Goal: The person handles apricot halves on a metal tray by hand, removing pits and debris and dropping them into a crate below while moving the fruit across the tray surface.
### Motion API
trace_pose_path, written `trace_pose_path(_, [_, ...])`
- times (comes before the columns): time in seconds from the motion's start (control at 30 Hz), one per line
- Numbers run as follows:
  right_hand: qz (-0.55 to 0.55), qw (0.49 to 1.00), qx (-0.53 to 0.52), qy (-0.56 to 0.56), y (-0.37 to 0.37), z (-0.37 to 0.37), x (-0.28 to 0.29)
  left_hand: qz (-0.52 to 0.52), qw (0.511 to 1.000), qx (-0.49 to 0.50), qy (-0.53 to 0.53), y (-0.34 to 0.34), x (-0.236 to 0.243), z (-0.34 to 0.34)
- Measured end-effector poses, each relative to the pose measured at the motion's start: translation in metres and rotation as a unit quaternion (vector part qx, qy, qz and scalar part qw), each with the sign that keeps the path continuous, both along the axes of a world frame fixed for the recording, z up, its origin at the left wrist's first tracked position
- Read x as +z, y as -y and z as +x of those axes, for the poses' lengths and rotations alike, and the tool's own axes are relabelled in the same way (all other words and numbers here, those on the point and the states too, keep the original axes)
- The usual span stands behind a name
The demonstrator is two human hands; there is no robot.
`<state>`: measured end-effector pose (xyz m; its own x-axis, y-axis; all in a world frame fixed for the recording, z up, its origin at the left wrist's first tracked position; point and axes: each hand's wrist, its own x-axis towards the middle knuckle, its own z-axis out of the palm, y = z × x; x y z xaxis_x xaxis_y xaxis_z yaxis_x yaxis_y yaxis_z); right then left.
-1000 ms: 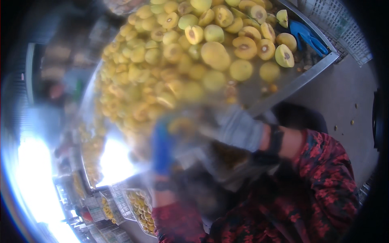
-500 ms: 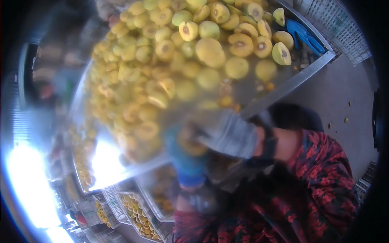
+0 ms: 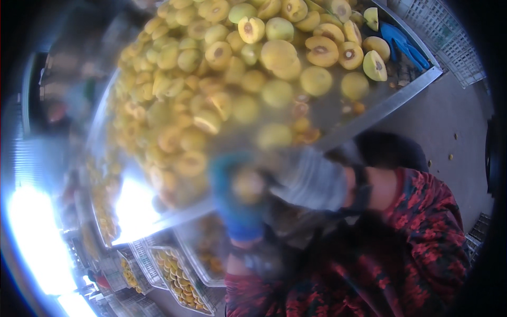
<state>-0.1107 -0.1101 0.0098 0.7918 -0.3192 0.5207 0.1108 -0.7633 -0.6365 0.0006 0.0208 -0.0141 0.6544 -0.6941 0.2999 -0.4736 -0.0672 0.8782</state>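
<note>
My left hand [image 3: 229, 185], in a teal and blue glove, is closed round a yellow stone fruit [image 3: 248, 186] that looks like a peach. The fruit is blurred, with a paler patch facing up. My right hand [image 3: 303, 171], in a grey-white knit glove, meets the fruit from the right. Motion smears its fingers, so I cannot make out whether they hold anything. Both hands are over the near edge of a metal table [image 3: 377, 111]. Heaped on it are yellow fruits [image 3: 169, 92], some whole, others halved with the stone showing.
A blue glove [image 3: 404, 45] lies in the table's right corner. Below the near edge stand plastic crates [image 3: 150, 259] with halved fruit. Another pale crate [image 3: 435, 37] is at upper right. Small fruit pieces [image 3: 450, 157] lie on the floor. Glare covers the left side.
My right hand has shifted a little to the right, and more of the fruit in my left hand shows. The whole view has moved slightly.
</note>
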Motion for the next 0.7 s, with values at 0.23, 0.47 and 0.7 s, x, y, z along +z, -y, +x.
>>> trace_pose_path(0.23, [0.017, 0.999, 0.026, 0.032, 0.009, 0.018, -0.011, 0.067, 0.995, 0.019, 0.065, 0.012, -0.004, -0.011])
trace_pose_path(0.47, [0.162, 0.980, 0.110, -0.045, 0.001, 0.018, -0.010, -0.012, 0.996, 0.076, -0.040, 0.013, 0.013, -0.007])
trace_pose_path(0.7, [0.167, 0.968, 0.105, -0.154, 0.001, 0.002, -0.005, -0.152, 0.961, 0.136, -0.188, 0.010, 0.002, 0.005])
